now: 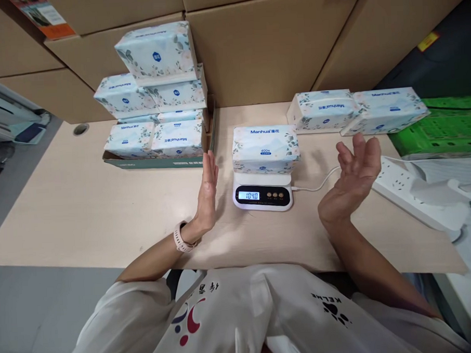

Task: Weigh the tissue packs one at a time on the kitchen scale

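A pack of tissues [264,150] rests on a white digital scale [262,197], whose lit display seems to read 104.0. To the left of the scale, my left hand [206,193] is raised on edge, fingers straight, touching nothing. My right hand [351,181] is held up on the other side, palm turned inward, fingers loosely bent and apart, with nothing in it. Two more tissue packs [384,109] stand side by side behind my right hand. Several tissue packs [158,52] are stacked in a shallow green box [152,163] at the back left.
Cardboard boxes [253,51] form a wall behind the table [85,219]. At right lie a white power strip [411,189] with a plugged-in adapter and a green crate [432,131]. A white cable [316,187] runs from the scale behind my right hand.
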The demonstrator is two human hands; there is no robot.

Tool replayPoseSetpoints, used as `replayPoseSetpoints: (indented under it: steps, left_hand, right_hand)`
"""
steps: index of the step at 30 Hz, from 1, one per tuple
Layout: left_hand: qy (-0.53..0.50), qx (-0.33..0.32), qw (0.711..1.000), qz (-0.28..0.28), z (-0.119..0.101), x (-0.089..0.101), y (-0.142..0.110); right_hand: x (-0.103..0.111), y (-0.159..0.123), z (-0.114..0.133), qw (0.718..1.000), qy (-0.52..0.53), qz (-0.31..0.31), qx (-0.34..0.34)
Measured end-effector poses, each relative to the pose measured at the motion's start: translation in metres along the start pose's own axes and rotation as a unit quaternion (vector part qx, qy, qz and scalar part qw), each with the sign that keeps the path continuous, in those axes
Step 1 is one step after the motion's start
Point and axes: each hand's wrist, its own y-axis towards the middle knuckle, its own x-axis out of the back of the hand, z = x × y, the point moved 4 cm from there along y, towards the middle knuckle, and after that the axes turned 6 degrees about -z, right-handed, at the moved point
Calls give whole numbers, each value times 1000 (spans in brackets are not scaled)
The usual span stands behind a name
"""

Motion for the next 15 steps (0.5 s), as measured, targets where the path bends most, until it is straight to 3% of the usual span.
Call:
replayPoseSetpoints:
  steps: [7,13,15]
  left_hand:
    - [5,-11,1000,15,1,0,1]
    - [25,-12,1000,1,3,2,0]
    - [20,-10,1000,-2,2,2,-1]
  right_hand:
    - [0,0,3,1000,-16,11,-3]
    - [-5,-7,-4,985,-74,138,-66]
    - [-5,-9,-7,981,-83,152,-87]
